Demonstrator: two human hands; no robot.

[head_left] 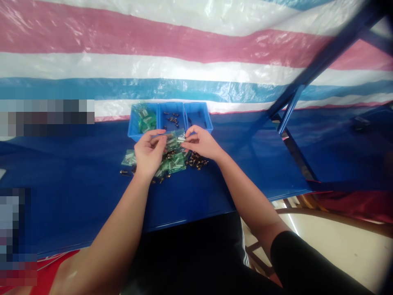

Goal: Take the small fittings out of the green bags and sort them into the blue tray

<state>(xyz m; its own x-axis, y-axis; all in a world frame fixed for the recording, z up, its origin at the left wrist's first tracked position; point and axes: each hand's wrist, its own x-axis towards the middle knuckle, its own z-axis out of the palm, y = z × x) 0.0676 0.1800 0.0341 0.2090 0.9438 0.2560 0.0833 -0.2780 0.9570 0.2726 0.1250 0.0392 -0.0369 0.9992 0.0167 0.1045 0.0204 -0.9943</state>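
Both my hands reach out over a blue table. My left hand and my right hand pinch the two ends of a small clear plastic bag with green print, held just above the table. Under the hands lies a pile of similar green-printed bags mixed with several small dark brass-coloured screws. Just beyond the hands stand three blue bins side by side: the left bin holds green bags, the middle bin holds a few screws, and the right bin looks nearly bare.
A red, white and blue striped tarp hangs behind the table. A blue metal frame strut slants down at the right, with a lower blue surface beyond it. The table's front edge runs near my lap; pale floor shows at lower right.
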